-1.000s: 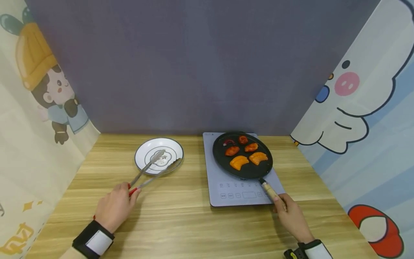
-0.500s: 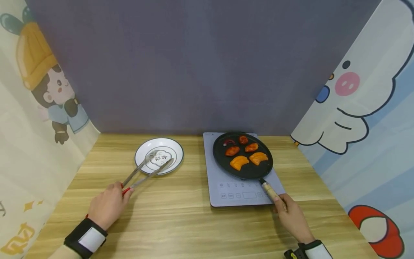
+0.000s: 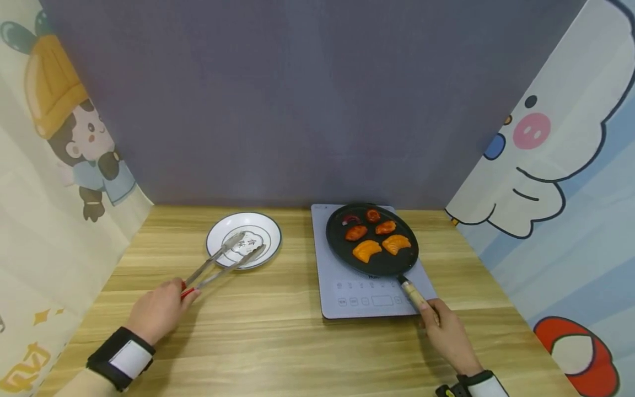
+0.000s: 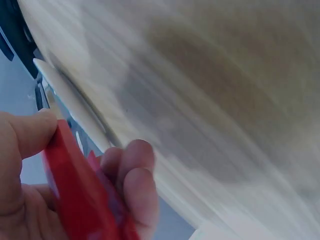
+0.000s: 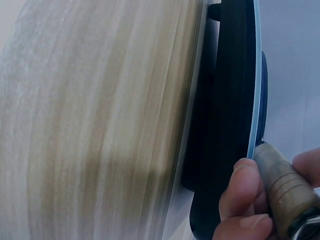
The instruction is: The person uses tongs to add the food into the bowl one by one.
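Observation:
My left hand [image 3: 157,309] grips the red handles [image 4: 80,185] of metal tongs [image 3: 202,268]. The tong arms are spread, with nothing between them, and their tips overlap the white blue-rimmed plate [image 3: 270,226], which bears a printed pattern. With my right hand [image 3: 448,332] I hold the wooden handle [image 3: 413,294] of a black flat frying pan [image 3: 342,251]. On the pan lie two orange pieces, one of them a fan-shaped piece [image 3: 367,251], two reddish-brown pieces such as the oval one [image 3: 355,232], a small round red piece [image 3: 373,215] and a dark red curved piece [image 3: 350,219].
Under the pan stands a grey induction cooktop [image 3: 329,298] on the wooden table [image 3: 258,353]. A dark grey panel [image 3: 297,110] rises behind the table, and cartoon-printed curtains [image 3: 30,209] hang at both sides.
My left hand has drawn back to the lower left with the tongs, whose tips have shifted left over the plate. The right hand and the pan have stayed in place.

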A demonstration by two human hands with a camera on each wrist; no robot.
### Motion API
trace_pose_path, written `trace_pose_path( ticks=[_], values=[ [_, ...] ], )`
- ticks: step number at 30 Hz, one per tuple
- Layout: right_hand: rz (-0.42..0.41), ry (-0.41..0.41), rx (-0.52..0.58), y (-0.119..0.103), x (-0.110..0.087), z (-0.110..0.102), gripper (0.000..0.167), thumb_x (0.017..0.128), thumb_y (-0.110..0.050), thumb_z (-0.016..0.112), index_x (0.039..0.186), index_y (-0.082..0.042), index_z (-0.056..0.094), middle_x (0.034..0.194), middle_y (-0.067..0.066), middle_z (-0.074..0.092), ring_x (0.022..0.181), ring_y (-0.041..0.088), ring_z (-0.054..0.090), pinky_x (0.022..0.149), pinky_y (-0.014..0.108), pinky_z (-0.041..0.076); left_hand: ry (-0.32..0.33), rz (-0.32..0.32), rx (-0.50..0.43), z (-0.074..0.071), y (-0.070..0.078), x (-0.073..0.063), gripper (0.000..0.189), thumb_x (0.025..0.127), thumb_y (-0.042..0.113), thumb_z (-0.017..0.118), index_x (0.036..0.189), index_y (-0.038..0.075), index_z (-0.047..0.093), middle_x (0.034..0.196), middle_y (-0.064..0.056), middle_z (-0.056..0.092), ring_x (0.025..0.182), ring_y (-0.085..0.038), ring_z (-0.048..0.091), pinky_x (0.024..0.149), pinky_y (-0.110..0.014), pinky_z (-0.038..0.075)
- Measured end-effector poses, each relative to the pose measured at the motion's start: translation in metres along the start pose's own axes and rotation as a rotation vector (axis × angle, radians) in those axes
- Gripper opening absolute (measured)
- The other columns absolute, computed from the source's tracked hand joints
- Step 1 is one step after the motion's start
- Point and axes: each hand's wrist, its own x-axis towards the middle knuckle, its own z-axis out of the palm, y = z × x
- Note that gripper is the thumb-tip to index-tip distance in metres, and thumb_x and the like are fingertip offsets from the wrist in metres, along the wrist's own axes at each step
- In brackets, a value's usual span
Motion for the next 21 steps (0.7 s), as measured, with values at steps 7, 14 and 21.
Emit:
trace_pose_path(
  ticks=[7, 14, 21],
  values=[
    [-0.002, 0.003, 0.004, 0.001, -0.001, 0.001, 0.034, 0.11, -0.031, 0.046, 0.114, 0.0, 0.06, 0.084, 0.008, 0.067, 0.062, 0.011, 0.052, 0.055, 0.027, 0.041, -0.031, 0.01, 0.01, -0.004, -0.005, 0.0, 0.037, 0.096, 0.033, 0.07, 0.079, 0.006, 0.052, 0.064, -0.004, 0.046, 0.053, -0.021, 0.045, 0.045, -0.037, 0.035],
    [0.006, -0.004, 0.004, 0.002, -0.001, 0.001, 0.035, 0.11, -0.031, 0.047, 0.116, 0.0, 0.059, 0.085, 0.008, 0.067, 0.062, 0.01, 0.052, 0.055, 0.027, 0.042, -0.061, 0.016, 0.037, -0.004, -0.01, -0.002, 0.039, 0.095, 0.035, 0.071, 0.078, 0.007, 0.05, 0.063, -0.003, 0.043, 0.053, -0.022, 0.044, 0.047, -0.036, 0.032],
    [0.003, -0.002, 0.0, 0.003, 0.001, 0.001, 0.036, 0.11, -0.032, 0.046, 0.117, 0.001, 0.059, 0.085, 0.008, 0.068, 0.061, 0.01, 0.053, 0.054, 0.027, 0.041, -0.061, 0.023, 0.08, -0.005, -0.013, -0.003, 0.04, 0.094, 0.037, 0.072, 0.078, 0.006, 0.051, 0.062, -0.003, 0.044, 0.052, -0.022, 0.045, 0.045, -0.037, 0.033]
  ],
)
